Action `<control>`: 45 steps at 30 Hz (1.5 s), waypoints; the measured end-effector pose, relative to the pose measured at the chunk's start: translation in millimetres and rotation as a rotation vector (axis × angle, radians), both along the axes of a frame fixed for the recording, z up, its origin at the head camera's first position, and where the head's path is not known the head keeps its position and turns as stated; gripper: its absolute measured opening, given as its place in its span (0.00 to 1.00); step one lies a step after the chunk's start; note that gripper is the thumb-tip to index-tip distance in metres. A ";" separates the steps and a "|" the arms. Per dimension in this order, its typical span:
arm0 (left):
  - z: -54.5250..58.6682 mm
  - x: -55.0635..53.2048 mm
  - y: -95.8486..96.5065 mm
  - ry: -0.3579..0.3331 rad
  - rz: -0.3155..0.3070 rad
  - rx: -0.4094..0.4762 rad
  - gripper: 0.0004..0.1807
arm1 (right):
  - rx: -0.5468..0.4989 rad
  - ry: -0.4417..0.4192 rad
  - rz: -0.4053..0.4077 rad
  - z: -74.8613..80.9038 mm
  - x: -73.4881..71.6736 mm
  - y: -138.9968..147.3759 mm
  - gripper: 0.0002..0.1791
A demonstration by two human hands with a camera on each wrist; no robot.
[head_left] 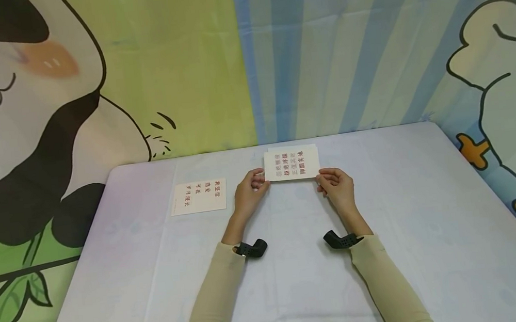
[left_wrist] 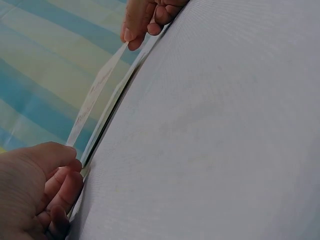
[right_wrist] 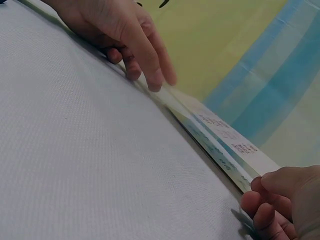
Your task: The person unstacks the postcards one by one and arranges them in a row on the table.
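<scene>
A white card (head_left: 291, 164) with columns of red and grey characters is held between my two hands, a little above the table. My left hand (head_left: 248, 190) pinches its near left corner between thumb and fingers. At the near right corner my right hand (head_left: 337, 187) pinches it the same way, the other fingers curled beneath. Under the raised card lies a flat printed piece (right_wrist: 215, 155) with greenish markings and a dark lower edge; the card mostly hides it in the head view. Left of my left hand a second white card (head_left: 198, 197) with red characters lies flat.
A white cloth (head_left: 298, 292) covers the table, whose far edge runs just behind the held card. Behind it hangs a printed backdrop (head_left: 185, 85) with a panda and stripes. Each wrist carries a black camera (head_left: 252, 248).
</scene>
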State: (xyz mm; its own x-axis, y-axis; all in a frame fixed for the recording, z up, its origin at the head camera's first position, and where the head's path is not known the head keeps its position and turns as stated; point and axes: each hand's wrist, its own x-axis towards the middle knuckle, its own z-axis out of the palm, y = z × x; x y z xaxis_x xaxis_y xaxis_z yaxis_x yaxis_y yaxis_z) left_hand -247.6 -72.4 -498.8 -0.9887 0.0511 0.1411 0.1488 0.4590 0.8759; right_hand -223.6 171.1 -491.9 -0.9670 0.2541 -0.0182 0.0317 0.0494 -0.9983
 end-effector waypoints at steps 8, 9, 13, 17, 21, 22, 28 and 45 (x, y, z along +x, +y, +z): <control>1.3 3.0 0.4 0.002 -0.009 -0.025 0.23 | 0.005 0.021 0.027 0.5 1.9 0.5 0.18; 1.0 3.3 0.3 0.001 -0.011 -0.026 0.23 | 0.008 0.015 0.032 -0.1 1.7 1.0 0.18; 0.0 3.3 -0.6 0.009 -0.019 -0.028 0.23 | 0.023 0.018 0.042 -3.5 0.6 1.9 0.18; 0.0 2.3 -1.7 0.021 -0.019 -0.024 0.22 | 0.048 0.059 0.043 -5.2 0.1 0.4 0.17; 0.0 2.7 -2.9 0.004 -0.020 -0.017 0.23 | 0.066 0.076 0.045 -6.3 1.3 -1.3 0.17; -0.3 2.8 -3.1 0.001 -0.021 -0.017 0.23 | 0.067 0.079 0.045 -6.6 1.8 -1.4 0.16; -3.1 3.3 -2.6 -0.001 -0.025 -0.004 0.23 | 0.078 0.087 0.052 -5.3 4.6 -0.5 0.16; -2.6 13.4 -2.4 0.001 0.019 0.056 0.24 | 0.252 0.106 0.094 -6.7 6.3 -1.8 0.17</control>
State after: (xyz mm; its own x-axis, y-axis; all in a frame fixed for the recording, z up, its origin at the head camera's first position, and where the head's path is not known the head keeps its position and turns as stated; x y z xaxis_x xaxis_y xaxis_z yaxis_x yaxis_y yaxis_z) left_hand -234.2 -74.9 -501.4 -0.9892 0.0243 0.1445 0.1416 0.4122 0.9000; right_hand -217.3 169.3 -498.6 -0.9797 0.1467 0.1363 -0.0882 0.2946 -0.9515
